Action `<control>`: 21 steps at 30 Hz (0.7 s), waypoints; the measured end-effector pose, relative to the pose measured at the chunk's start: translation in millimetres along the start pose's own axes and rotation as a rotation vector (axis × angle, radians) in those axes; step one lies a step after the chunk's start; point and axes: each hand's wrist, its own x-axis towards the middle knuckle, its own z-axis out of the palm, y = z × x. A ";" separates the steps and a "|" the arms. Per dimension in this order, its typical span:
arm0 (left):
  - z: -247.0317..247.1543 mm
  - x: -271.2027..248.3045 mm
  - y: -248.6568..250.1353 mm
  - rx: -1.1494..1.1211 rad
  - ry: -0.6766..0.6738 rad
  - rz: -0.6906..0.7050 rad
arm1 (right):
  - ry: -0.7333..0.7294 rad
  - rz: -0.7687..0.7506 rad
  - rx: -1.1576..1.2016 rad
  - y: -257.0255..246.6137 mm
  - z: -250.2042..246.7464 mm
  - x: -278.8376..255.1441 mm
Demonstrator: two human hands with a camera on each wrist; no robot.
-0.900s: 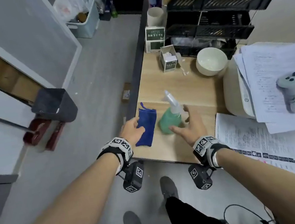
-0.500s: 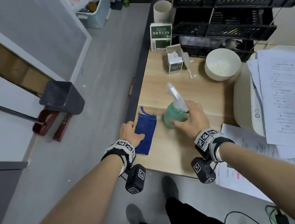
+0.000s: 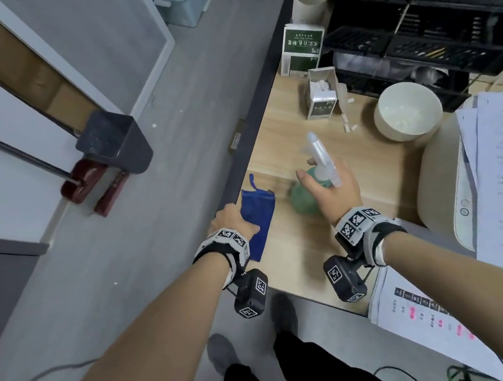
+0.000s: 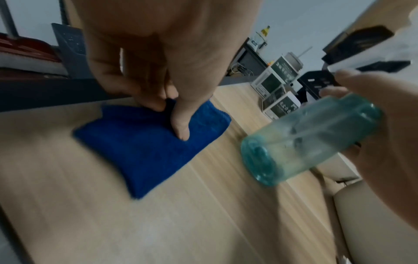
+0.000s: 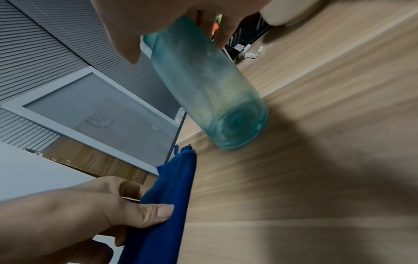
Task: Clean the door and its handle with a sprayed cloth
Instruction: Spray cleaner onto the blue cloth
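Observation:
A folded blue cloth (image 3: 260,213) (image 4: 147,141) (image 5: 167,200) lies at the left edge of the wooden desk (image 3: 306,247). My left hand (image 3: 232,221) (image 4: 158,85) pinches the cloth's near edge between thumb and fingers. My right hand (image 3: 333,191) grips a translucent green spray bottle (image 3: 306,199) (image 4: 309,135) (image 5: 208,85) round its neck. The bottle is tilted, its base lifted just off the desk, and its white nozzle (image 3: 320,153) points away from me. A frosted glass door (image 3: 105,38) (image 5: 101,114) stands to the left; no handle shows.
A white bowl (image 3: 408,111), two small green-and-white boxes (image 3: 303,48), a paper cup (image 3: 310,2) and a black rack (image 3: 427,14) fill the desk's back. A white printer with papers (image 3: 501,178) sits right. A dustpan and broom (image 3: 112,143) rest on the floor by the left wall.
My right hand has closed round the bottle's neck and tipped it off the desk. My left hand has moved onto the cloth's edge and pinched it.

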 end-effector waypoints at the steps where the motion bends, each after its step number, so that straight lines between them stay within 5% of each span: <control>1: -1.7 1.6 -2.8 -0.028 -0.047 -0.016 | 0.000 0.002 0.001 -0.1 1.0 0.6; 12: -31.6 -31.6 -46.8 -0.603 -0.240 -0.096 | -0.100 0.008 0.045 -31.4 13.0 -5.9; 18: -86.8 -54.1 -86.3 -1.165 -0.065 -0.156 | -0.180 -0.082 0.138 -77.2 43.7 -19.3; 21: -115.1 -72.5 -111.3 -1.243 0.047 -0.143 | -0.267 -0.169 0.140 -107.2 61.6 -29.0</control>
